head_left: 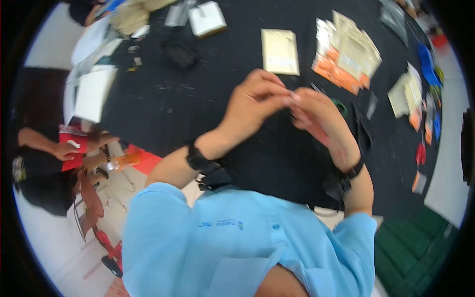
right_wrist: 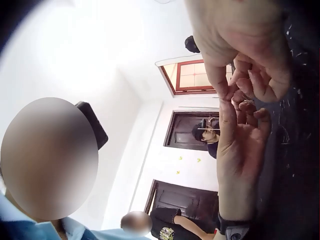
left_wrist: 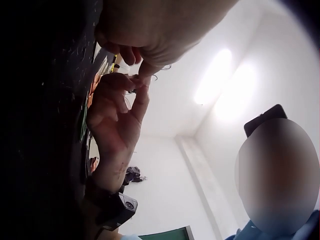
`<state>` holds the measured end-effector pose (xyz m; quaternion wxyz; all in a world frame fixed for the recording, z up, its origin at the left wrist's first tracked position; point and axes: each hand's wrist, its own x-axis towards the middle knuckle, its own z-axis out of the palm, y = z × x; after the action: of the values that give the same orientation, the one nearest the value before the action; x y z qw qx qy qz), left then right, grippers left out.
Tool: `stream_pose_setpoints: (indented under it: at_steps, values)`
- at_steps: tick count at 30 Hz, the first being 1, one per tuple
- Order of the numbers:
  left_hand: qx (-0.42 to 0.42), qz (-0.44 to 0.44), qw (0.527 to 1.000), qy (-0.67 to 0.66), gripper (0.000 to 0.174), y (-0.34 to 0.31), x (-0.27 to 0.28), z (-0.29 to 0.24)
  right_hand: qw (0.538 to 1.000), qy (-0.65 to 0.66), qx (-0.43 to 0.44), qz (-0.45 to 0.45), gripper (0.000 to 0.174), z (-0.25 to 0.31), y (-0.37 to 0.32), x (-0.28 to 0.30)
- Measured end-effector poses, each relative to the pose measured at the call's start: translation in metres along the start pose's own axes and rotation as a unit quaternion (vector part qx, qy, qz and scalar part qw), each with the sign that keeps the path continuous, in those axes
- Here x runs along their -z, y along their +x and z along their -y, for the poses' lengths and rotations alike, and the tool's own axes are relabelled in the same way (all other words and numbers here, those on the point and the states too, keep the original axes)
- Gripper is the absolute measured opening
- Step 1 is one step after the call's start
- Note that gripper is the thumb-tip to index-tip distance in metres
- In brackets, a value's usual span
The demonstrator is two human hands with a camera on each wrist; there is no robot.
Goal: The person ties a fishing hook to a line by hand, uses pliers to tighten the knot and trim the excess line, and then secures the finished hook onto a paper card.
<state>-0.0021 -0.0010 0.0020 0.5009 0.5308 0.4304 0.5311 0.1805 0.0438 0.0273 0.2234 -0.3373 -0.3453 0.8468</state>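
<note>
Over the table (head_left: 198, 104), L hand (head_left: 255, 101) & R hand (head_left: 319, 119) meet, both w/ fingers curled, pinching a pale bit (head_left: 293, 95), prob. held up for close work.

The left hand (head_left: 255, 101) and right hand (head_left: 319, 116) meet above the table (head_left: 198, 104), packets (head_left: 346, 52) lying beyond them.

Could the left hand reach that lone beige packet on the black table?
Probably yes: the beige packet lies just beyond the left hand, only black table between, though it and the right hand are pinching a small pale item.
</note>
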Motion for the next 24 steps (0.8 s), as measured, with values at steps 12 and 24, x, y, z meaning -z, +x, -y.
stream_pose_setpoints:
  at_steps: [12,24]
  values:
    - [0.102,0.045,0.967,-0.23,0.011,0.002,-0.002,0.006,1.0,0.011,0.02,-0.002,0.015,-0.006,0.0,0.002]
    - [0.02,-0.001,1.0,0.019,0.01,0.0,-0.007,0.009,0.902,-0.325,0.269,-0.09,0.015,0.001,-0.008,0.001]
